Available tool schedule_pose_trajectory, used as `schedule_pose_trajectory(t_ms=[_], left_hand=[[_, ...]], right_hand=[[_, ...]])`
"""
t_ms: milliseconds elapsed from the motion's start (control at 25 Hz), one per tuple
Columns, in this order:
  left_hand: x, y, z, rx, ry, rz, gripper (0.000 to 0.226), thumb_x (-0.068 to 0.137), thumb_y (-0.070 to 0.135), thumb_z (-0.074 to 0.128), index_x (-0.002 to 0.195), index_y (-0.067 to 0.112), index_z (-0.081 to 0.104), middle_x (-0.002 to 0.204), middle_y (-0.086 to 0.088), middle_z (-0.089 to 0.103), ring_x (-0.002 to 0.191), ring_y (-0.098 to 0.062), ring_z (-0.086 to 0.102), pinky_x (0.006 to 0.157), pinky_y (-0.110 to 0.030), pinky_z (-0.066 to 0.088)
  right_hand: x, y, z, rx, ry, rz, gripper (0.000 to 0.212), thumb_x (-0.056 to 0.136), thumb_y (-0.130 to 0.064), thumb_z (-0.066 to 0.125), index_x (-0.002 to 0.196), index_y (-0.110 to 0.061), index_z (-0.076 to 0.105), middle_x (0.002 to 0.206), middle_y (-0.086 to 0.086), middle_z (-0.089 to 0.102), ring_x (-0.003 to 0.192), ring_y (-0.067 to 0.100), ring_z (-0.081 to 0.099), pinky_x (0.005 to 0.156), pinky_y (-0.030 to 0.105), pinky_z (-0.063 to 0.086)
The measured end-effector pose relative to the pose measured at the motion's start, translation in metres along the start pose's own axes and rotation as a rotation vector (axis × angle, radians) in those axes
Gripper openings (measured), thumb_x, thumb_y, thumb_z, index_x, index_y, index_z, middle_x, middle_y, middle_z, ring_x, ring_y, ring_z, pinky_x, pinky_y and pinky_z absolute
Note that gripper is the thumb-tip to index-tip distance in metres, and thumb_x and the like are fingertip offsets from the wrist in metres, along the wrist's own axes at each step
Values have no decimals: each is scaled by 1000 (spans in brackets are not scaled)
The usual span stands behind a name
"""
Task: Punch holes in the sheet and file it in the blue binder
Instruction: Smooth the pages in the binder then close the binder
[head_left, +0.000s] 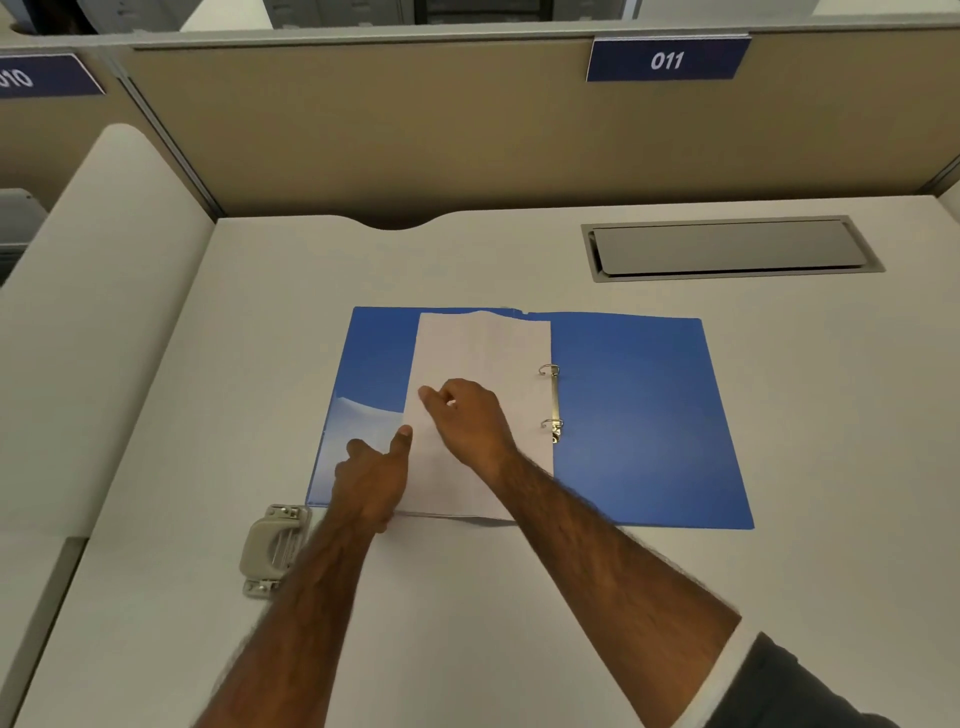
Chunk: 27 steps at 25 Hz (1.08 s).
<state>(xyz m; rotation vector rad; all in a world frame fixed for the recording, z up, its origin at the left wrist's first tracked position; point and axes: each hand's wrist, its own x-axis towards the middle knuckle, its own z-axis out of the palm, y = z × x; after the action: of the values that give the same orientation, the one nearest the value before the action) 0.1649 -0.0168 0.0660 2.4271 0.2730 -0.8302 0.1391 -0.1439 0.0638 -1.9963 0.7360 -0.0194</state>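
Pale desk (260, 322), beige partition (363, 130) behind blue binder (649, 415) | 1 sheet (483, 353) on it, 2 rings (549, 370), 1 punch (267, 545) left | left hand (371, 478) at sheet edge, hold unclear | right hand (470, 421) curled, empty, on sheet

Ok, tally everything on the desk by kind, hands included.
Open blue plastic binder: 1
White paper sheet: 1
Grey metal hole punch: 1
Hands: 2, left hand and right hand
Total: 5

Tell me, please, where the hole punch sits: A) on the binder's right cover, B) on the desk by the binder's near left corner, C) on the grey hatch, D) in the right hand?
B: the hole punch stands on the desk, just off the near left corner of the open blue binder.
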Motion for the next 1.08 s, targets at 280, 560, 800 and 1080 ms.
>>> schedule_pose_trajectory(t_ms=[280, 560, 800, 1080], left_hand=[[0, -12, 11, 6, 42, -13, 77, 89, 62, 53, 138, 6, 37, 138, -23, 39, 116, -41, 52, 87, -52, 56], [28, -15, -12, 342, 289, 109, 66, 91, 56, 50, 133, 5, 44, 130, -21, 46, 119, -39, 49, 97, -51, 44], [29, -12, -21, 201, 276, 60, 58, 95, 48, 50, 132, 3, 46, 133, -23, 47, 120, -39, 50, 99, -50, 44], [-38, -27, 22, -628, 11, -82, 25, 97, 26, 52, 96, 4, 63, 87, -13, 61, 74, -27, 59, 71, -40, 52]], right_hand=[[-46, 74, -21, -487, 222, -22, 49, 97, -50, 44, 136, -22, 50, 150, 5, 43, 142, 26, 31, 116, 42, 26], [-60, 86, -14, -826, 103, -252, 81, 88, -76, 29, 152, -25, 28, 164, 10, 12, 151, 34, -2, 114, 56, -18], [-74, 101, -1, -835, -87, -365, 95, 85, -75, 41, 154, -29, -4, 164, 8, -15, 150, 35, -14, 118, 59, -3], [-76, 95, 2, -855, -83, -378, 78, 89, -52, 54, 151, -20, 18, 159, 17, 24, 136, 39, 36, 102, 56, 38]])
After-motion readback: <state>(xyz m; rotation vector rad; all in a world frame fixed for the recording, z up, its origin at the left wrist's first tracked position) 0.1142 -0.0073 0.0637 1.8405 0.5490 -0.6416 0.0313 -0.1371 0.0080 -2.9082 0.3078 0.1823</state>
